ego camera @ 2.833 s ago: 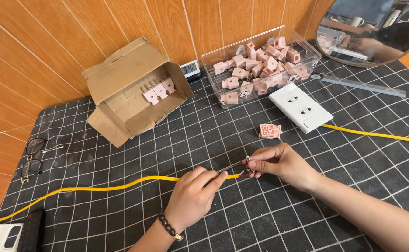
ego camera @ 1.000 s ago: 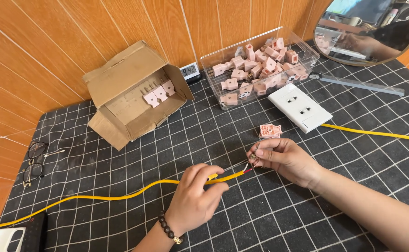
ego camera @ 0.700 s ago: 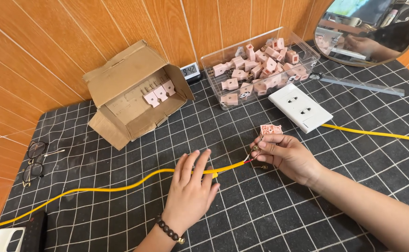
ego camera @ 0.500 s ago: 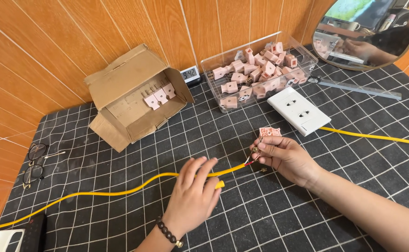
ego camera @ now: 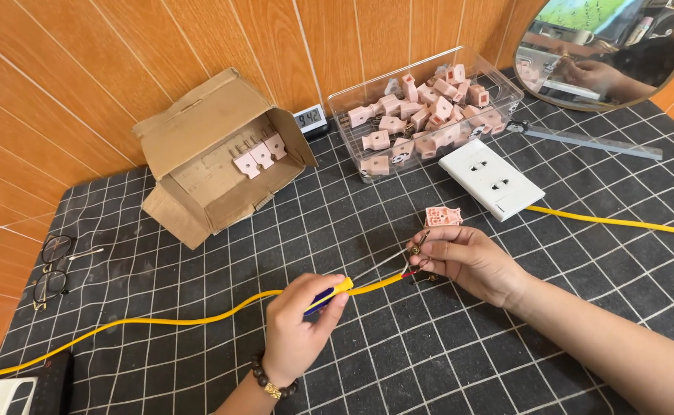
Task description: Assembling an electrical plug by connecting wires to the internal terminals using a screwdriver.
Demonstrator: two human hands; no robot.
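Both hands are closed: left hand grips a yellow-and-blue screwdriver, right hand pinches the bared wire ends of the yellow cable lying across the gridded surface.

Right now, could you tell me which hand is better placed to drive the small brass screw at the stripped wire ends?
Probably the left hand: it grips the yellow-and-blue screwdriver, while the right hand pinches the wire ends.

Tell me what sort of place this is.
Probably a home workbench for assembling electrical plugs: a dark gridded mat against a wood-panelled wall, a clear bin of pink plug parts, a white socket plate, and a yellow cable being wired.
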